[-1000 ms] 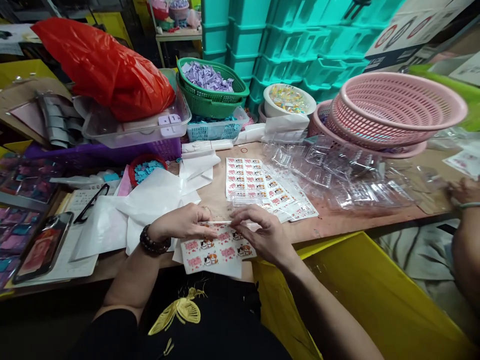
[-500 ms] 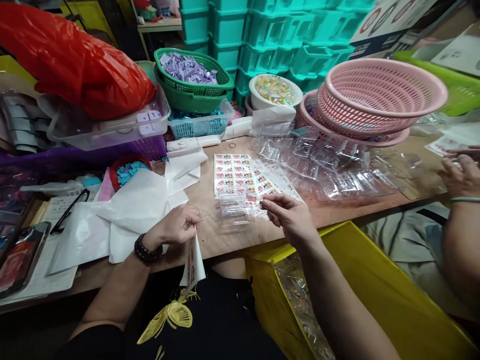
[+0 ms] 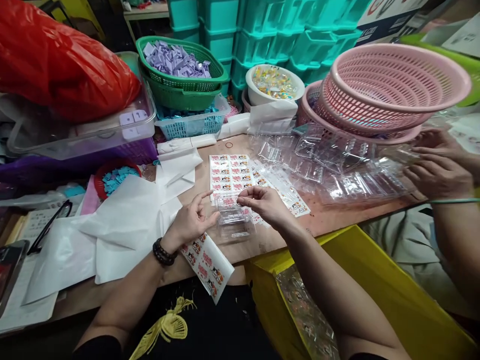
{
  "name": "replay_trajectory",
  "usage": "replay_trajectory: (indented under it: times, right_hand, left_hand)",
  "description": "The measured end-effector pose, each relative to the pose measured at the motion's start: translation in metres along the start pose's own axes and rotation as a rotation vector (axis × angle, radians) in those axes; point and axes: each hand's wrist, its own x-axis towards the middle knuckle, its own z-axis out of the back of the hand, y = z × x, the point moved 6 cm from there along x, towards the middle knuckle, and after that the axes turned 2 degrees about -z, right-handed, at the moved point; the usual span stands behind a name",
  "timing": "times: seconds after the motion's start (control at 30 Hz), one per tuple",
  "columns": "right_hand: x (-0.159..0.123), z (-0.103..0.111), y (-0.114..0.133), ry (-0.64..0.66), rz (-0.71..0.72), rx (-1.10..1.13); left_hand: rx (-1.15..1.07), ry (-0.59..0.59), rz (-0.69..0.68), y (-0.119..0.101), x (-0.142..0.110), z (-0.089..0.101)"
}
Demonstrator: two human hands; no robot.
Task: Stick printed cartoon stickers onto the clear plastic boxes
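My left hand [image 3: 193, 220], with a dark bead bracelet on the wrist, rests on the wooden table [image 3: 330, 217]. Its lower fingers are curled on a sheet of cat stickers [image 3: 208, 265] that hangs over the table's near edge; the index finger points out and the thumb touches a clear plastic box [image 3: 235, 225]. My right hand [image 3: 262, 204] hovers over that box, thumb and forefinger pinched together on something too small to name. More sticker sheets [image 3: 230, 172] lie flat just behind the box.
A co-worker's hands [image 3: 437, 172] handle a pile of clear boxes [image 3: 337, 170] at right. Stacked pink baskets [image 3: 390, 95], a green basket of purple pieces [image 3: 180, 75], a white bowl [image 3: 275, 87], white paper [image 3: 127, 220], glasses [image 3: 48, 225] and a yellow crate [image 3: 375, 290] surround me.
My left hand carried the sticker sheet from the table's edge up beside the clear box. My right hand moved onto the box, pinching. The co-worker's hands rose to the clear box pile.
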Motion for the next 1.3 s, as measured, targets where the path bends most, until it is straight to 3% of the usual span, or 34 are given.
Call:
replay_trajectory:
  times: [0.2,0.6,1.3]
  right_hand:
    - [-0.002,-0.001,-0.004,-0.02,0.009,-0.019]
    - [0.002,-0.003,-0.006,-0.023,0.024,-0.013]
    - [0.004,-0.001,-0.003,-0.019,0.021,-0.035]
  left_hand:
    - [-0.072,0.095,0.086,0.013,0.006,-0.013]
    - [-0.106,0.105,0.129,-0.007,0.01,-0.014]
    - [-0.122,0.12,0.157,-0.001,0.011,-0.019]
